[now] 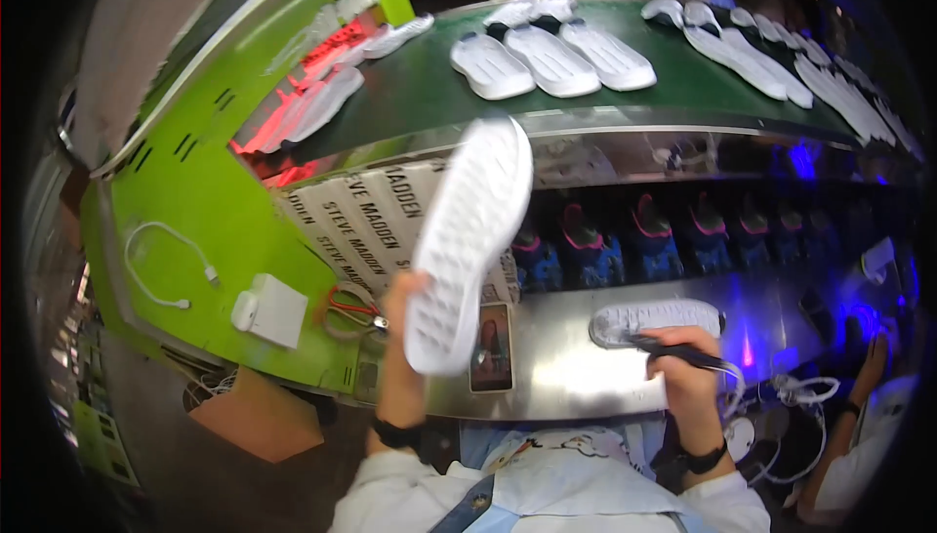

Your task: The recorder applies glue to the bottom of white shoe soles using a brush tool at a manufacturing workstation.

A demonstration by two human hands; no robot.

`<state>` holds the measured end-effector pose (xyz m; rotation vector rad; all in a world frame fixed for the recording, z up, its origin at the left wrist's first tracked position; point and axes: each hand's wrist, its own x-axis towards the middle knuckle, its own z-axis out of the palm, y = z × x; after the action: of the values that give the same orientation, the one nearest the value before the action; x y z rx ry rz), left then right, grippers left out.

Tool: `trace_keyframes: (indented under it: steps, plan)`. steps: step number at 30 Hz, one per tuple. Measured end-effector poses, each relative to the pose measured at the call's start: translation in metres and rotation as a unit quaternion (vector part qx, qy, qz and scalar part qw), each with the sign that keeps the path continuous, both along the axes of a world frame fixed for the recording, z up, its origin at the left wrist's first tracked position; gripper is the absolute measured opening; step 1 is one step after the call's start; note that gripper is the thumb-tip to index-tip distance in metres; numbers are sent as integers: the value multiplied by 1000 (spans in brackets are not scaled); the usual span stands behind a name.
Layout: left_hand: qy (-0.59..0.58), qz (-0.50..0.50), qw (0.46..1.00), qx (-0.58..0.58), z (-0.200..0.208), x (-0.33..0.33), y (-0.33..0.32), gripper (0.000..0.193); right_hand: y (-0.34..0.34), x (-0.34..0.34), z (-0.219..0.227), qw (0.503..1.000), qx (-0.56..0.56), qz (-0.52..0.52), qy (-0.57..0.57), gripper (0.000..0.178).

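Note:
My left hand (400, 310) is closed round the side of a white shoe sole (472, 235), holding it up in front of the bench with its dimpled face in view. In my right hand (691, 369) is a black pen-shaped tool (678, 349), gripped like a pen, with a pale cord running from its back end. The tool's tip is next to a second shoe sole (652, 315), white and grey, lying on the shiny metal bench (571, 377). I cannot tell whether the tip touches that sole.
Rows of white soles (551, 60) lie on a green conveyor belt (410, 94). Under it stand dark blue shoes (649, 230). A phone (491, 348) lies on the bench; scissors (356, 313) and a white box (273, 310) are at left. Other people work opposite and at right.

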<state>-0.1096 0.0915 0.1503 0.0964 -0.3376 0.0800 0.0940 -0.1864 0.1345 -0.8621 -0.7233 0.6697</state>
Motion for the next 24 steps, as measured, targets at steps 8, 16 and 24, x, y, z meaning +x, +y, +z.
trace_keyframes:
  steps: [8, 16, 24]
  plan:
    - [146, 79, 985, -34, -173, 60, -107, 74, 41, -21, -27, 939, -115, -90, -311, 21]
    - [176, 96, 979, 32, -143, 82, -112, 71, 19, -35, -29, 942, -127, 59, -306, 21]
    - [213, -22, 950, 228, -92, 100, -72, 61, 23, 1, -16, 907, -161, 229, -314, 24]
